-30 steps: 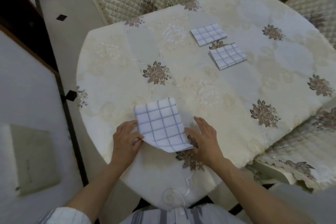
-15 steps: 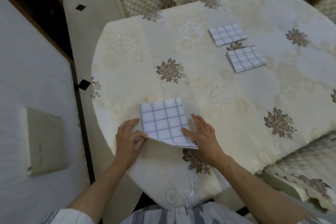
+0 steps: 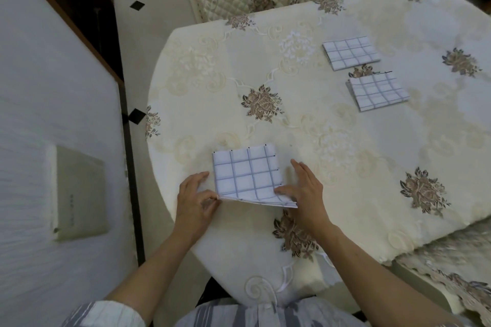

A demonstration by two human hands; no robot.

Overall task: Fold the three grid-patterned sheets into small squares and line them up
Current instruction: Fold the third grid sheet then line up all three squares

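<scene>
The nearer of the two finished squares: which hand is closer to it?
Right. The right hand is below-left of that folded square, at the third sheet's right corner; the left hand pinches its left corner, farther off.

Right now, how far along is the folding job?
Done: first square and second square lie folded, apart, far right. In hand: third sheet, left hand pinching its corner, right hand pressing, near edge lifted. Left: flatten it, line it up.
</scene>
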